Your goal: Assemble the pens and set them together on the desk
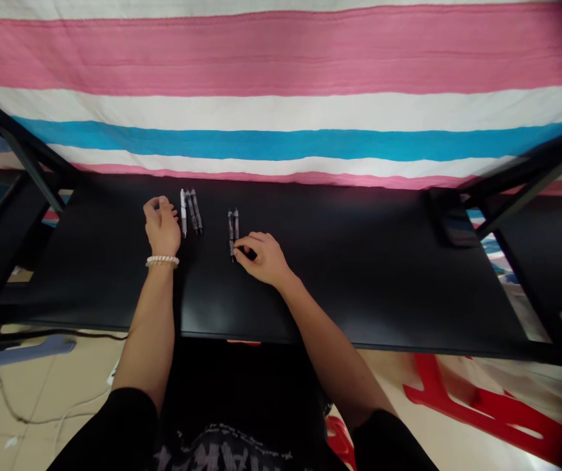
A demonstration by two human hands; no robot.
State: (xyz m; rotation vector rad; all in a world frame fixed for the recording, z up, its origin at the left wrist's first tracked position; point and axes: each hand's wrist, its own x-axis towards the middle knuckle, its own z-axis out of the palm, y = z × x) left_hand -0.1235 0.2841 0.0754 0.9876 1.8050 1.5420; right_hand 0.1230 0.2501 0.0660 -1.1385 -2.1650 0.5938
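My left hand (pixel 161 226), with a white beaded band at the wrist, rests on the black table beside a white pen (pixel 183 212). Its fingers are loosely bent and apart, and I see nothing in them. Right of the white pen lie two dark clear-barrelled pens (pixel 194 211), close together and roughly parallel. Farther right, two more dark clear pens (pixel 233 226) lie side by side. My right hand (pixel 261 257) is at the near end of this pair, thumb and fingertips closed on a pen there; the fingers partly hide it.
The black tabletop (pixel 359 275) runs between dark metal frames at left and right. A dark flat object (pixel 452 216) sits at the right end. A striped cloth (pixel 281 59) hangs along the back edge. A red plastic stool (pixel 487 412) and cables (pixel 59 418) are below.
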